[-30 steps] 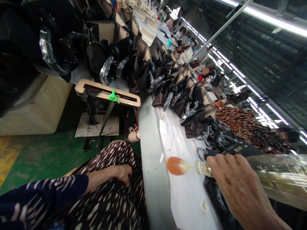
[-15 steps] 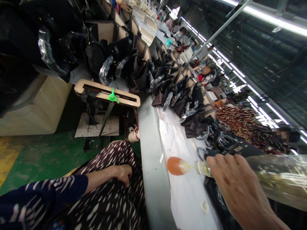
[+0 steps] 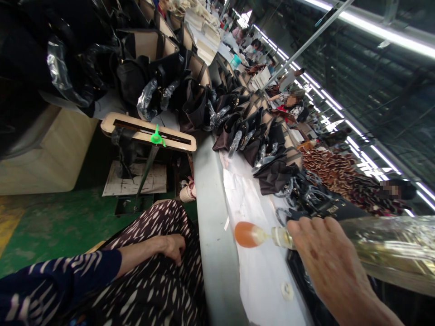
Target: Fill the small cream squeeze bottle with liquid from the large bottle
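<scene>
My right hand (image 3: 335, 260) is wrapped round the neck end of a large clear bottle (image 3: 390, 249), which lies sideways in view with its mouth to the left. Yellowish liquid shows inside. In front of the mouth is an orange, rounded, bulb-shaped piece (image 3: 246, 234) with a pale, narrow end towards the bottle; whether they touch I cannot tell. Below them lies white sheeting (image 3: 261, 280) with a small round pale piece (image 3: 287, 290). My left hand (image 3: 173, 248) rests on my patterned clothing (image 3: 149, 280), its fingers loosely curled and nothing visible in them.
Several black handbags (image 3: 272, 174) with plastic-wrapped handles line the grey-edged table (image 3: 212, 194). At its near end stands a slotted wooden stand (image 3: 149, 131) carrying a bright green piece (image 3: 157, 136). A cream bin (image 3: 44, 158) stands at left. People work farther back.
The whole view has shifted slightly, so things sit a little farther left. My right hand keeps its grip on the bottle, and my left hand stays on my lap.
</scene>
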Demonstrator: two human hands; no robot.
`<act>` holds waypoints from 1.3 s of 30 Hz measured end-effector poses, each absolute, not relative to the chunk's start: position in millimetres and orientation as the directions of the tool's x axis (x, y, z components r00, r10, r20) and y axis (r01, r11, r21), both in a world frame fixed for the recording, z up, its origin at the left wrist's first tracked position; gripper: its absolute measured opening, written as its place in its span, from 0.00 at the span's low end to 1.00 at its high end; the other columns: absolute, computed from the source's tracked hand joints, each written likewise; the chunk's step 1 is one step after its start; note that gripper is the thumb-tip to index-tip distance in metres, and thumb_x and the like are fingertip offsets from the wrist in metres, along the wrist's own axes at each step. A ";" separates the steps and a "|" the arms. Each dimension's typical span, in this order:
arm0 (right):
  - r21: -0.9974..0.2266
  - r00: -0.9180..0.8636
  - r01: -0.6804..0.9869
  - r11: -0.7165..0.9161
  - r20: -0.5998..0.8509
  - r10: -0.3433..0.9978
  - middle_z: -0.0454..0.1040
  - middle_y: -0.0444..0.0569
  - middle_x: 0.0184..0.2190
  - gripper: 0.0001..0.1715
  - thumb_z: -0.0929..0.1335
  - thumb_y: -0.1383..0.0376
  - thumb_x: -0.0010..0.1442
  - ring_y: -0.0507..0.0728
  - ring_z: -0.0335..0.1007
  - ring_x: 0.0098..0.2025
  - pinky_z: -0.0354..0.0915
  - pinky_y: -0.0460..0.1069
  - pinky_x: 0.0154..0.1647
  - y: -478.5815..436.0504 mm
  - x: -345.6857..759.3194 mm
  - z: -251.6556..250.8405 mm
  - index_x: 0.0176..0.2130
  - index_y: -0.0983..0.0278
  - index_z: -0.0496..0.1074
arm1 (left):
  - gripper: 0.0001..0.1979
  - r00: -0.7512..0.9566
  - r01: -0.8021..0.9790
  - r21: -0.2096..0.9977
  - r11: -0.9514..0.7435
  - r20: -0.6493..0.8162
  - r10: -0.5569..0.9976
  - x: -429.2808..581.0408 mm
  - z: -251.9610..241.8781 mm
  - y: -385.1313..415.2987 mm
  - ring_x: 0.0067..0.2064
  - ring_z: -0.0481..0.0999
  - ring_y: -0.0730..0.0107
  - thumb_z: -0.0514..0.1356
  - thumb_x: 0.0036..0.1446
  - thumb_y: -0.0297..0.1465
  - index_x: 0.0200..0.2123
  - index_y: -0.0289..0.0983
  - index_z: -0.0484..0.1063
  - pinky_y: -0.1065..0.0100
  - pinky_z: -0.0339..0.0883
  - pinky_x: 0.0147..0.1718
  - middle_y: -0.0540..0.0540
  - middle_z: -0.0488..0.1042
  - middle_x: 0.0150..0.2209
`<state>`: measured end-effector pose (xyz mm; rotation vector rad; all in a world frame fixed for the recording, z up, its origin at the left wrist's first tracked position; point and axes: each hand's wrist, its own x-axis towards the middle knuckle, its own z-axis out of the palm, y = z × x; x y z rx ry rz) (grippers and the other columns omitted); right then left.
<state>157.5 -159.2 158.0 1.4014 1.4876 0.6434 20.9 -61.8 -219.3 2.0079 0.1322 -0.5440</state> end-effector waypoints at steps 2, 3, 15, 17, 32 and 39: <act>0.873 0.139 0.447 0.195 -0.283 0.949 0.64 0.51 0.26 0.12 0.67 0.73 0.48 0.64 0.59 0.30 0.56 0.57 0.35 -157.9 155.2 158.0 0.36 0.67 0.75 | 0.09 0.891 0.321 0.815 -0.482 -0.433 -0.139 21.2 -219.0 -61.8 0.32 0.72 0.67 0.67 0.41 0.36 0.27 0.38 0.77 0.72 0.64 0.29 0.51 0.74 0.26; 0.875 0.147 0.444 0.194 -0.285 0.947 0.64 0.51 0.26 0.12 0.67 0.73 0.48 0.64 0.59 0.30 0.56 0.57 0.35 -157.1 154.4 157.9 0.36 0.66 0.74 | 0.09 0.890 0.323 0.815 -0.481 -0.435 -0.139 21.2 -218.9 -61.8 0.32 0.72 0.67 0.67 0.41 0.36 0.27 0.38 0.77 0.72 0.64 0.29 0.51 0.74 0.26; 0.885 0.295 0.438 0.155 -0.305 0.906 0.65 0.51 0.28 0.09 0.67 0.74 0.51 0.64 0.62 0.32 0.56 0.57 0.37 -150.7 143.9 156.7 0.34 0.64 0.72 | 0.08 0.883 0.338 0.807 -0.485 -0.450 -0.134 19.9 -215.5 -61.2 0.32 0.73 0.66 0.66 0.40 0.35 0.27 0.38 0.78 0.72 0.64 0.29 0.51 0.74 0.25; 0.890 0.307 0.430 0.155 -0.305 0.901 0.65 0.51 0.28 0.09 0.67 0.73 0.51 0.64 0.62 0.32 0.57 0.57 0.37 -150.8 142.5 156.3 0.35 0.65 0.72 | 0.08 0.882 0.336 0.804 -0.490 -0.451 -0.134 20.1 -215.2 -61.5 0.32 0.73 0.66 0.66 0.40 0.35 0.26 0.38 0.78 0.71 0.65 0.29 0.51 0.74 0.25; 0.894 0.307 0.421 0.157 -0.303 0.902 0.64 0.52 0.27 0.11 0.66 0.73 0.53 0.64 0.61 0.32 0.55 0.57 0.37 -150.7 141.7 154.4 0.37 0.66 0.74 | 0.10 0.889 0.337 0.812 -0.477 -0.441 -0.121 18.7 -217.5 -61.8 0.33 0.74 0.66 0.67 0.40 0.34 0.29 0.38 0.79 0.72 0.64 0.28 0.51 0.76 0.28; 0.899 0.337 0.412 0.147 -0.300 0.892 0.64 0.51 0.27 0.10 0.65 0.73 0.54 0.63 0.60 0.32 0.54 0.56 0.36 -146.1 139.1 154.0 0.36 0.65 0.74 | 0.10 0.897 0.329 0.820 -0.467 -0.426 -0.116 19.3 -223.2 -62.3 0.33 0.74 0.65 0.66 0.39 0.35 0.29 0.38 0.79 0.71 0.66 0.31 0.50 0.76 0.27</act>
